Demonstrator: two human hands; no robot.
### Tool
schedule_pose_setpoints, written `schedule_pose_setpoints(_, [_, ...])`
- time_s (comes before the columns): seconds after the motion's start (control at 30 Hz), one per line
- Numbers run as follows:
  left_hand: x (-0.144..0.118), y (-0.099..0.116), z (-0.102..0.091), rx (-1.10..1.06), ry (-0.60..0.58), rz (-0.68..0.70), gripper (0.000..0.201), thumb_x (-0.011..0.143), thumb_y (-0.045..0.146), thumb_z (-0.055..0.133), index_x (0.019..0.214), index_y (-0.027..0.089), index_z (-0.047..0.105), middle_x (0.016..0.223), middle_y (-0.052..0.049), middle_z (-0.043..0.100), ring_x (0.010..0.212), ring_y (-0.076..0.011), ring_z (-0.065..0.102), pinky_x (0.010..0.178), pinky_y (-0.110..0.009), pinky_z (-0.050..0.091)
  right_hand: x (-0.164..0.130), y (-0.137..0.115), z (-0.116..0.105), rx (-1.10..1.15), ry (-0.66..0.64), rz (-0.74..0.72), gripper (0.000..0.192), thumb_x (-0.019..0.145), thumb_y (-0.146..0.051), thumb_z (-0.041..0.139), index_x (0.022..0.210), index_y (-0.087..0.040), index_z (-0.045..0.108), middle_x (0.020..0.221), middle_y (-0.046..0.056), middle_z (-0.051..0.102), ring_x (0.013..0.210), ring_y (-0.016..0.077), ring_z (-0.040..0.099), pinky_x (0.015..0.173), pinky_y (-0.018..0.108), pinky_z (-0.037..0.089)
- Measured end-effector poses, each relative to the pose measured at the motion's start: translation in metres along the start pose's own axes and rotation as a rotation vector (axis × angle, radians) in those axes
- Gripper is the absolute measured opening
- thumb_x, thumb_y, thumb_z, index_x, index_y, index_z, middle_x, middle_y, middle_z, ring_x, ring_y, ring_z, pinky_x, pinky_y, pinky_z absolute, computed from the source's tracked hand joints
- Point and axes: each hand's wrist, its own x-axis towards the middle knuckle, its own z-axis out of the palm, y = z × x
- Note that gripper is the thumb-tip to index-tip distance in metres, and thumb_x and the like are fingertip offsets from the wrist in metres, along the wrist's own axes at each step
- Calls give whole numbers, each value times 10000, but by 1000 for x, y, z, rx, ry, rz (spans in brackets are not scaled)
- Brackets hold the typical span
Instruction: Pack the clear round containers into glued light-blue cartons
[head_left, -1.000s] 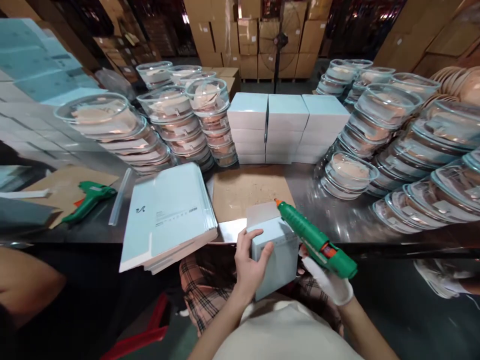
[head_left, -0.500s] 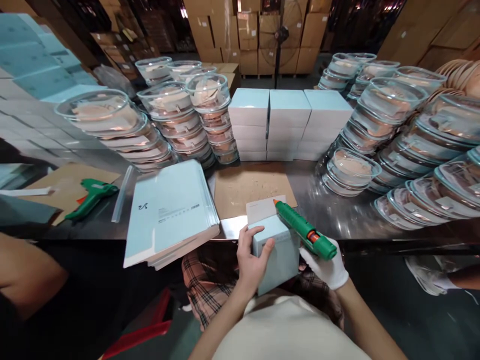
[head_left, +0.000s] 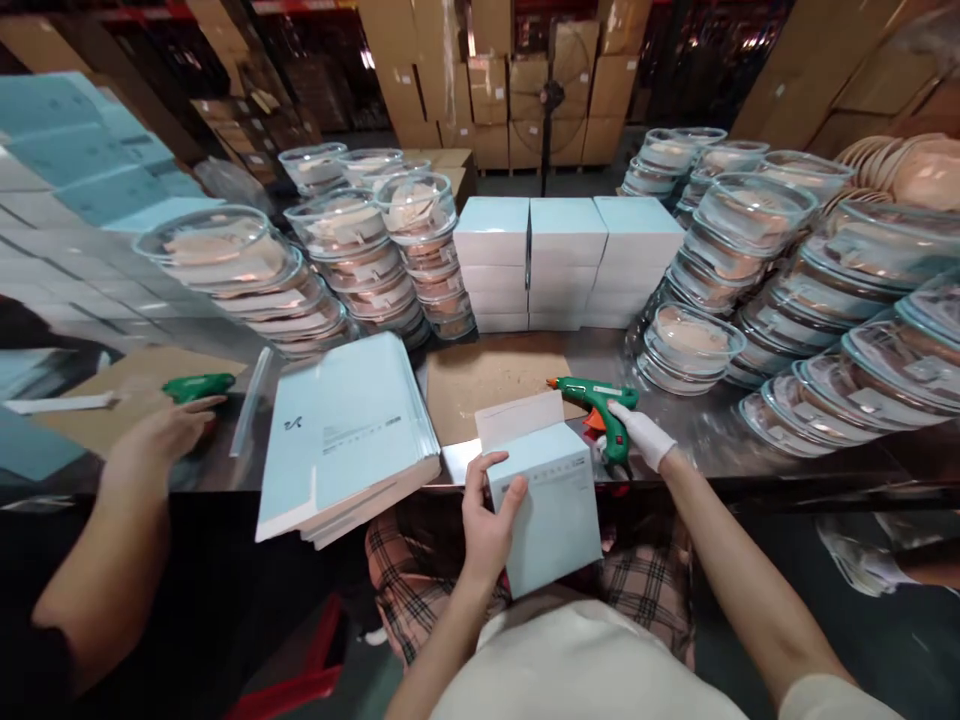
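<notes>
A light-blue cardboard box [head_left: 551, 510] rests tilted against my lap at the table edge, its pale end flap [head_left: 520, 420] standing up. My left hand [head_left: 489, 510] grips the box's left side, thumb on the front face and fingers over the top edge. In my gloved right hand [head_left: 640, 432] is a green hot glue gun [head_left: 600, 400], lying on its side just above the table, right of the box. Its orange nozzle points left, near the flap. Beneath lies a brown cardboard sheet [head_left: 495, 365].
Flat light-blue box blanks [head_left: 349, 430] are stacked at left, overhanging the table edge. Finished-looking boxes [head_left: 566, 265] stand behind, between stacks of clear round containers [head_left: 352, 250]. At far left, a co-worker's hand [head_left: 169, 430] is at another green glue gun [head_left: 199, 387].
My right hand has moved the glue gun away from the box and down to the table on the right. A co-worker's hand has reached the other glue gun at left.
</notes>
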Motion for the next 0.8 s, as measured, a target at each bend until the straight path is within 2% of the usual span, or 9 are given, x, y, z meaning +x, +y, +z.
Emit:
schedule_pose_setpoints(0.07, [2,2,-4,-16,0,-11,480,878,637,751,1123,228,699,1080,-71,686,1016,-258,665,892,-346,544,-2,-6,-7,-101,76,-37,431,801,-571,801,617,-211,651,630,119,708,709,279,736,585,315,529])
schedule_pose_setpoints(0.13, [3,4,-6,-32,-16,-23,488,864,647,756,1104,226,695,1072,-65,683,988,-250,665,869,-334,548,-14,-11,-6,-154,131,-180,340,735,-498,875,643,-219,704,762,105,764,925,302,758,711,311,558])
schedule_pose_setpoints(0.23, [3,10,-5,-82,-72,-41,506,842,668,765,1077,225,696,1051,-55,677,951,-239,664,845,-324,546,-36,-17,16,-93,-111,-405,407,752,-548,839,977,-210,817,1103,81,813,1126,296,722,928,352,568])
schedule_pose_setpoints(0.33, [1,12,-1,-111,-95,-40,515,816,676,786,1054,227,701,1148,-72,689,1070,-268,679,917,-339,541,-45,-17,43,153,-436,-327,556,685,-538,881,1088,-167,788,1119,87,811,1035,276,745,926,368,578])
schedule_pose_setpoints(0.47, [0,8,3,-134,-63,-81,577,793,673,815,1133,239,645,1337,-113,668,1208,-285,677,981,-343,536,-42,-6,47,316,-430,-342,649,672,-660,898,1100,-190,767,1107,87,801,1011,259,749,876,340,592])
schedule_pose_setpoints(0.57, [4,4,3,-252,-30,-101,776,802,693,803,1355,306,420,1310,-104,683,998,-216,729,872,-328,575,-43,-3,29,165,-584,-594,837,696,-919,728,1110,-193,771,1279,130,748,1203,300,696,1033,411,555])
schedule_pose_setpoints(0.63, [9,3,2,-297,-21,-59,869,793,681,821,1410,334,317,1307,-106,688,981,-205,728,878,-338,580,-45,-6,18,11,-686,-735,860,678,-911,751,1158,-198,752,1375,141,697,1289,314,650,1116,460,505])
schedule_pose_setpoints(0.7, [13,4,0,-262,-53,8,755,797,656,832,1340,304,443,1283,-113,692,1090,-235,710,942,-364,565,-48,-11,13,-154,-688,-826,715,741,-763,832,1175,-203,735,1356,130,691,1255,286,654,1117,461,504])
schedule_pose_setpoints(0.8, [17,6,-4,-152,-110,90,479,816,651,815,989,237,648,1222,-112,688,1199,-284,664,998,-386,525,-50,-18,17,-343,-665,-981,437,898,-534,784,1198,-216,765,1288,114,681,1200,245,654,1117,429,509])
